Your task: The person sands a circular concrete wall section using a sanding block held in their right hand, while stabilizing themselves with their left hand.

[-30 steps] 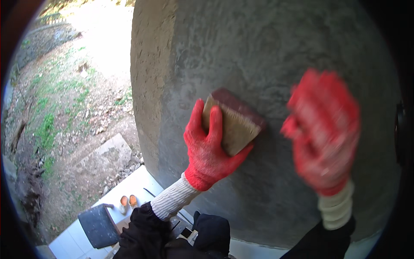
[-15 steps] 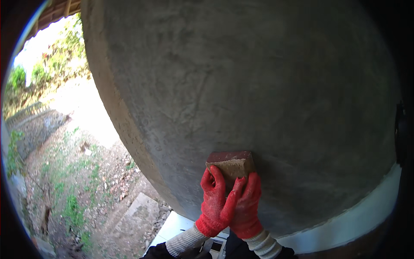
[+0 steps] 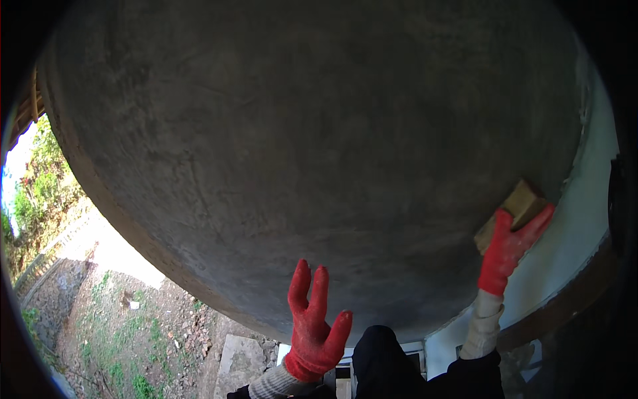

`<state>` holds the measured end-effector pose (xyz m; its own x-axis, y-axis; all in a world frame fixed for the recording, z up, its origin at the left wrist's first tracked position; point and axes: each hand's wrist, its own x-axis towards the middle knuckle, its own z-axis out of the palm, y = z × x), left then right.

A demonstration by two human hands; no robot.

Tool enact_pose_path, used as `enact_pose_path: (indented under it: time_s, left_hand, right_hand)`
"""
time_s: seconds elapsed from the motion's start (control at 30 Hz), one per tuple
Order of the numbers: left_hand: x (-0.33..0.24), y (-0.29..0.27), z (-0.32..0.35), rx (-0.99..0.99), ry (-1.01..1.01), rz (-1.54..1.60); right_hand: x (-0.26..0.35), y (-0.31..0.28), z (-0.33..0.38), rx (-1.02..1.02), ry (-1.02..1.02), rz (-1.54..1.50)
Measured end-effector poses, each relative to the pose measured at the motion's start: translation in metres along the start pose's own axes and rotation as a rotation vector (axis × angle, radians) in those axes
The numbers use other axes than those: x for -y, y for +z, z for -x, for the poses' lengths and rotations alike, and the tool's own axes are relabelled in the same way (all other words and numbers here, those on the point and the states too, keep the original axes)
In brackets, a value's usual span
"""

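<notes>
A grey plastered wall fills most of the view. Toward its right edge, my right hand grips a tan sanding block, which sits tilted against the plaster. The hand wears a red coated glove with a pale knitted cuff. Part of the block is covered by the fingers, and the face toward the wall is hidden. My left hand, in a matching glove, is raised low in the middle before the wall. Its fingers are spread and hold nothing; contact with the plaster cannot be made out.
A white wall strip borders the plaster on the right, with a brown band below it. To the left, past the plaster's edge, lie rubble-strewn ground, a concrete slab and greenery.
The sanding block has gone right and slightly up in my right hand. My left hand has let go of it and opened. The view has shifted right.
</notes>
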<state>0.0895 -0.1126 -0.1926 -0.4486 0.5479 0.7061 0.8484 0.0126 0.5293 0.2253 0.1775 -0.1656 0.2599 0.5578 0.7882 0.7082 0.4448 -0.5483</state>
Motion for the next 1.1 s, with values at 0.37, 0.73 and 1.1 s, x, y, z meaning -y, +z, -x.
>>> enact_pose_path:
  time_s: [0.37,0.73,1.1]
  left_hand:
    - [-0.009,0.016,0.009,-0.016,0.034,-0.125]
    - [-0.001,0.004,0.027,-0.145,-0.167,0.072]
    - [-0.007,0.013,0.025,-0.084,-0.154,0.061]
  right_hand:
    - [0.098,0.002,0.135,0.228,-0.692,-0.52]
    - [-0.03,0.01,-0.019,-0.093,0.339,-0.506]
    - [0.08,0.009,0.121,0.447,-0.745,-0.664]
